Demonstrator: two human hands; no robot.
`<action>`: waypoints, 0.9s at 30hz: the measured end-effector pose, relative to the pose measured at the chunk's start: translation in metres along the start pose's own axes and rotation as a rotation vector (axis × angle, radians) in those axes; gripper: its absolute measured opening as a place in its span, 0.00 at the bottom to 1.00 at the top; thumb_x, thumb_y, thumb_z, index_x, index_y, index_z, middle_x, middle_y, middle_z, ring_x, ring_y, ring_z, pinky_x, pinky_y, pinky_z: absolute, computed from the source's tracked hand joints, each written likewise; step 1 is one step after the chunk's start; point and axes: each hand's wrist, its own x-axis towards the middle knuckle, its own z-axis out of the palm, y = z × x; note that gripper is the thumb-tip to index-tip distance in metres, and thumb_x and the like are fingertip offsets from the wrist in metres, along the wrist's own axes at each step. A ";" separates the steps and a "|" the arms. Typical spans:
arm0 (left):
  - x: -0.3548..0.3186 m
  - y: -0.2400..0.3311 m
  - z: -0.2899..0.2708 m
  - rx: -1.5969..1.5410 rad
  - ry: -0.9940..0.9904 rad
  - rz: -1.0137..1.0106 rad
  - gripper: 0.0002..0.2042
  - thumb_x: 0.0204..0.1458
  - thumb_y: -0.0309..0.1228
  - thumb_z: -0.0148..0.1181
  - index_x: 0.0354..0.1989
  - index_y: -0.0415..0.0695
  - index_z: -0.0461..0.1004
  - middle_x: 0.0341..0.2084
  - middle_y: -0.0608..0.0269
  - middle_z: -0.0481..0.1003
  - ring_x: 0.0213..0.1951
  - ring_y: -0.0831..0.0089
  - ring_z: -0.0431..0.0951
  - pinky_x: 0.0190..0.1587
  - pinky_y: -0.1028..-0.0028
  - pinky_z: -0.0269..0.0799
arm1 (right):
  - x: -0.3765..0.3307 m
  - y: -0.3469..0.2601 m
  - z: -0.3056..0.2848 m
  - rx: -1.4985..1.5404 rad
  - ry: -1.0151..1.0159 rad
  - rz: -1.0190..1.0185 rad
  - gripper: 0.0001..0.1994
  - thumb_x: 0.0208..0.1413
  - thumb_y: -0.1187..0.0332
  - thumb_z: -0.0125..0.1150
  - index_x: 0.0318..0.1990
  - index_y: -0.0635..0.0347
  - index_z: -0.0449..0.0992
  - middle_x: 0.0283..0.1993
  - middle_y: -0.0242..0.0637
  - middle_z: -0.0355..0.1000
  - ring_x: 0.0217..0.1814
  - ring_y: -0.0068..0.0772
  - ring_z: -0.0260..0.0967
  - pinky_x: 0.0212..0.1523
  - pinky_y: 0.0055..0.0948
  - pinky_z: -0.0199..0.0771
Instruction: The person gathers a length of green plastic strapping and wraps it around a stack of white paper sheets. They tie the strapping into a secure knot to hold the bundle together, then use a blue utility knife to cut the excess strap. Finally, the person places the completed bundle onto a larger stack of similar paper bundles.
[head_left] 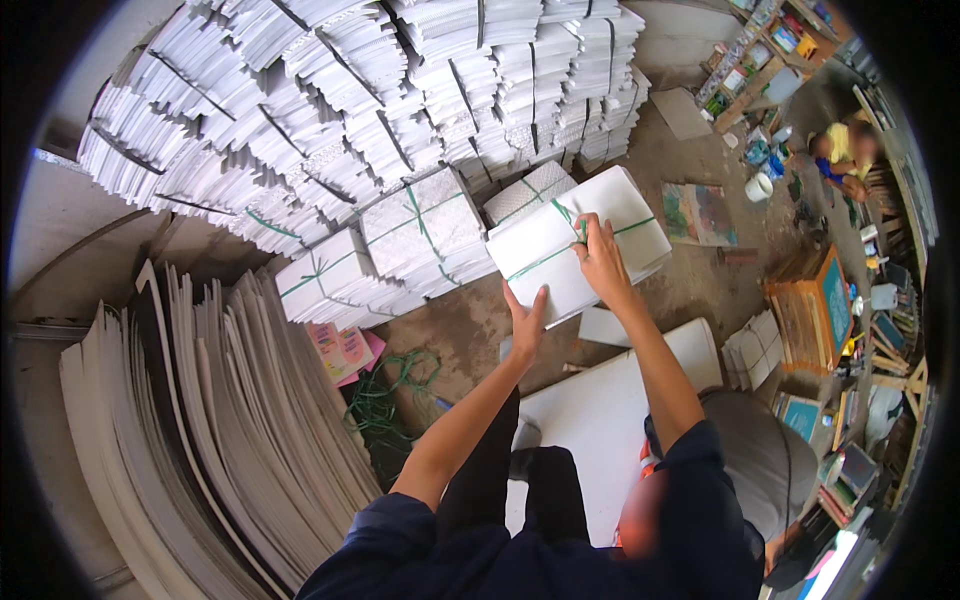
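Observation:
A bundle of white paper sheets (560, 285), tied crosswise with green twine (537, 265), is in front of me, tilted. My left hand (527, 318) grips its near left edge, thumb along the side. Over the top of the bundle, my right hand (600, 258) has its fingers closed on the twine near where the strands cross. Behind it lies a smaller tied bundle (530, 190). To the left sit two more paper bundles bound in green twine, a wide one (418, 222) and a narrower one (325, 268). The underside of the held bundle is hidden.
A tall wall of strapped paper stacks (400, 90) rises behind. Large upright boards (220, 420) lean at left, beside loose green twine (395, 390). A white board (600, 420) lies near my legs. Another person (760, 455) is close at right; one more (850, 155) sits far right.

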 end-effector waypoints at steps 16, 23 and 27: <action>0.237 -0.047 -0.011 0.406 0.195 0.055 0.43 0.48 0.35 0.57 0.62 0.42 0.30 0.61 0.48 0.35 0.62 0.60 0.38 0.61 0.66 0.40 | 0.159 0.151 0.148 0.060 -0.072 0.017 0.16 0.48 0.81 0.47 0.46 0.59 0.59 0.43 0.42 0.65 0.53 0.41 0.59 0.60 0.56 0.39; 0.263 -0.041 -0.006 0.431 0.193 0.101 0.44 0.45 0.29 0.60 0.63 0.46 0.30 0.62 0.50 0.35 0.62 0.60 0.39 0.61 0.66 0.39 | 0.148 0.175 0.179 -0.026 -0.189 0.039 0.27 0.44 0.82 0.47 0.56 0.57 0.54 0.61 0.40 0.51 0.66 0.41 0.41 0.61 0.59 0.33; 0.257 -0.060 -0.002 0.443 0.338 0.001 0.41 0.46 0.33 0.58 0.62 0.46 0.33 0.61 0.50 0.38 0.61 0.58 0.42 0.60 0.65 0.40 | 0.130 0.193 0.158 0.028 0.138 0.214 0.26 0.46 0.76 0.52 0.56 0.57 0.55 0.62 0.41 0.49 0.66 0.45 0.40 0.61 0.55 0.37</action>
